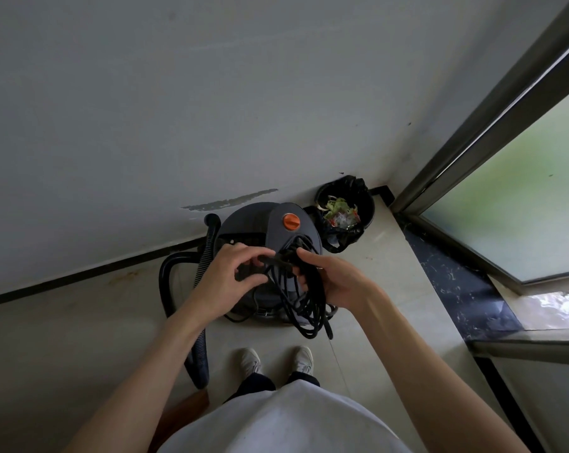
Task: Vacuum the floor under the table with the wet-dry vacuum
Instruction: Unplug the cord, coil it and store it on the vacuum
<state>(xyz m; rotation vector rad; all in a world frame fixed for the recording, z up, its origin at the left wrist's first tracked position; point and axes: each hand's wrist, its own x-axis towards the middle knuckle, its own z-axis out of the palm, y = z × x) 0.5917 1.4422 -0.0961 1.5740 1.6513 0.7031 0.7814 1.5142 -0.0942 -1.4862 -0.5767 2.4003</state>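
Above the round grey wet-dry vacuum (243, 223), the right hand (333, 282) grips a bundle of black power cord (296, 299) while the left hand's (230, 279) fingers pinch its wrapped part.

Scuffed pale wall (178, 93) meets beige tiled floor (80, 338); a black bin (366, 204) sits cornered beside a frosted glass door (521, 191).

The vacuum (270, 243) stands on the floor (368, 338) against the wall (211, 109), at 12 o'clock from the shoes (276, 359). The bin (345, 210) sits just beside it at 2 o'clock; the hose (185, 289) loops at 9 o'clock. Both hands hold the cord bundle (296, 289) above the vacuum, the left hand (224, 279) at 9 o'clock of it, the right hand (338, 282) at 3 o'clock.
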